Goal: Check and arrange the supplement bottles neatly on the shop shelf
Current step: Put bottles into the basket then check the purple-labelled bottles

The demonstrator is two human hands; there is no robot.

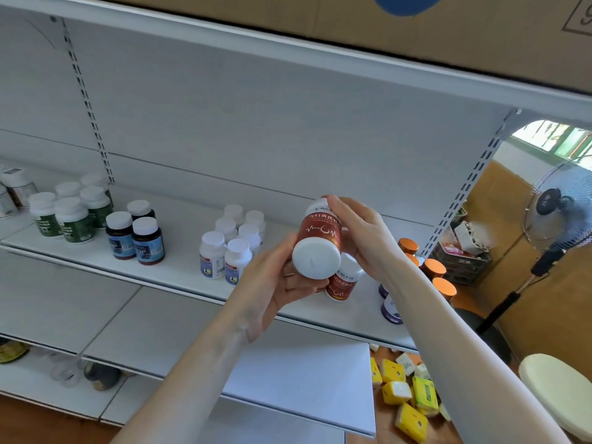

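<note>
I hold a red-labelled supplement bottle (320, 241) with a white cap, tilted so the cap faces me, above the white shelf (179, 267). My left hand (275, 283) grips it from below near the cap. My right hand (362, 235) holds its far end, fingers curled round the base. Behind it on the shelf stands a second red bottle (342, 283). Further left are several white bottles (230, 245), two dark blue-labelled bottles (136, 235) and several green bottles (70, 213). Orange-capped bottles (435, 277) stand at the right end, partly hidden by my right arm.
Lower white shelves (304, 373) jut out below. Yellow packets (407, 392) lie on the floor at the right. A standing fan (557, 213) and a crate of items (461, 251) are beyond the shelf end. A cardboard box (448, 30) sits on top.
</note>
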